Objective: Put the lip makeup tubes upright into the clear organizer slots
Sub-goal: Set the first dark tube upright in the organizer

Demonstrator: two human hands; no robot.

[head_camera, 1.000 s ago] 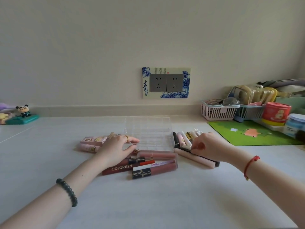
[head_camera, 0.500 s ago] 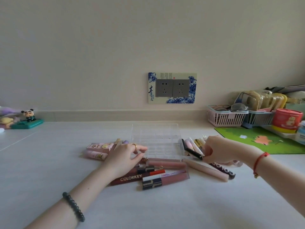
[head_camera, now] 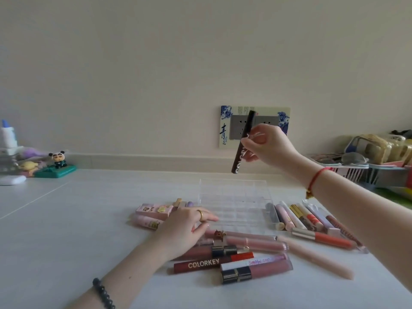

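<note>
A clear organizer (head_camera: 234,197) with a grid of slots lies on the white counter, and I see no tube in it. My right hand (head_camera: 269,146) holds a dark brown lip tube (head_camera: 243,143) nearly upright in the air above the organizer's far edge. My left hand (head_camera: 185,230) rests flat on the counter against the organizer's near left corner, over some tubes. Several lip tubes lie around the box: a red COLORKEY tube (head_camera: 207,264) and pink gloss tubes (head_camera: 256,243) in front, a row of tubes (head_camera: 298,216) at the right, pink boxed ones (head_camera: 156,209) at the left.
A wall socket plate (head_camera: 227,128) is behind my right hand. Baskets with pouches (head_camera: 356,166) and a green mat (head_camera: 396,195) crowd the right side. A panda figurine (head_camera: 58,160) on a teal base and a white bottle (head_camera: 7,139) stand at the far left.
My right hand lifted the dark brown tube from the row at the right and raised it above the organizer, turning it upright. My left hand stayed by the organizer's corner.
</note>
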